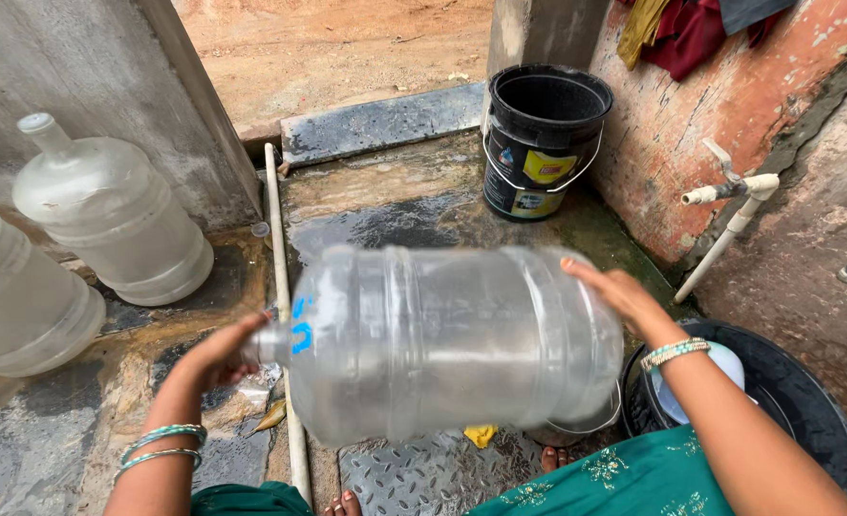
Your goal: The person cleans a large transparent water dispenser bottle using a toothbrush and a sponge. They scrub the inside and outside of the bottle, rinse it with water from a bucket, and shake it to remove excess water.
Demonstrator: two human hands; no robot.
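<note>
Two hands hold a clear water jug point(442, 344) sideways, mid-frame.
Left hand point(221, 352) clasps its neck at 9 o'clock; right hand point(614, 291) presses fingers flat on its base at 3 o'clock, black bucket point(545, 143) at 12.

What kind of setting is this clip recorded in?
Likely an outdoor household washing area: a wall tap over wet stone paving, a black bucket, and large clear water jugs, one held sideways in both hands.
</note>
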